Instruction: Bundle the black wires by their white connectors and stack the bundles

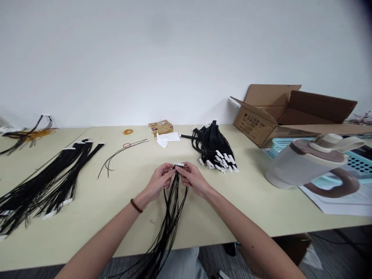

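Observation:
Both hands meet at the middle of the table, around the white connector (179, 164) of a black wire harness (171, 217). My left hand (161, 179) pinches the connector's left end, thumb and fingers closed. On the other side my right hand (194, 179) grips its right end, the thumb pressed near the wire entry. Loose black wires hang from the connector, over the table's front edge and down toward the lap. The fingertips partly hide the connector.
Black harnesses (64, 170) lie on the left; a bundle (215, 143) with white connectors sits right of centre. Loose wires (116, 155), yellow rubber bands (128, 131) and a small box (161, 127) lie behind. At right are an open carton (255, 124), teal basket (360, 166) and tumbler (293, 164).

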The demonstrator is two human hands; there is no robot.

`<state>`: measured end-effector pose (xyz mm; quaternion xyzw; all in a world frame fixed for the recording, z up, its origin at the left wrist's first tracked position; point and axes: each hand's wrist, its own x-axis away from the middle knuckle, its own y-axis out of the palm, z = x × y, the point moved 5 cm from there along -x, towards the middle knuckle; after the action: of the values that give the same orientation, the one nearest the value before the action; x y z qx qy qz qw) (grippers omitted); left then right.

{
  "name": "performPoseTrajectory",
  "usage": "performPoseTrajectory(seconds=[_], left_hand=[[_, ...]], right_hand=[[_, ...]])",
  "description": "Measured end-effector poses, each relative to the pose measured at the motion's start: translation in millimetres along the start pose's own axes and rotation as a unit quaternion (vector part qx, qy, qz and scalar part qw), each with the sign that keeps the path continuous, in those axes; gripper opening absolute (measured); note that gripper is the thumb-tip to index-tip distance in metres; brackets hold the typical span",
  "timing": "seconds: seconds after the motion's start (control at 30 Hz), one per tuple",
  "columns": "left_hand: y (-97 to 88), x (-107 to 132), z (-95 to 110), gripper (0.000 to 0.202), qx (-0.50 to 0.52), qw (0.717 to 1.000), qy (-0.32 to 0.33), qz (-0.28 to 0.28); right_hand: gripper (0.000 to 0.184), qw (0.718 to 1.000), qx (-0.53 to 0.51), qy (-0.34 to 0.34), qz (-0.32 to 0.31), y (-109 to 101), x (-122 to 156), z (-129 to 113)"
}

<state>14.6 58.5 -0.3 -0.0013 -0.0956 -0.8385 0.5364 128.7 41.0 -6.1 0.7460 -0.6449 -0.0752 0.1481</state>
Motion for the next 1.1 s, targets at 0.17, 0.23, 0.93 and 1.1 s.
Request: performPoseTrajectory(seconds=[0.17, 0.23, 0.93, 1.1], left_hand=[[-6.6, 2, 1, 0.020, 0.054, 0.994, -0.079, -0.052], [-9.7, 5, 1, 0.018, 0.047, 0.988, -0.125, -0.075], [17.3, 41, 18, 0.077, 0.177, 0.848, -0.191, -0.461], [12.5, 20, 11, 0.051, 0.129, 0.949, -0.066, -0.279]], right_hand=[[0.031, 0.977, 0.172, -0.089, 0.091, -22, -9, -7], [0.030, 0.942, 0.260, -0.166, 0.133, -30, -9, -17], [0.028, 0.747, 0.524, -0.262, 0.316, -44, 3, -36], [0.027, 0.906, 0.327, -0.193, 0.186, -50, -5, -33]])
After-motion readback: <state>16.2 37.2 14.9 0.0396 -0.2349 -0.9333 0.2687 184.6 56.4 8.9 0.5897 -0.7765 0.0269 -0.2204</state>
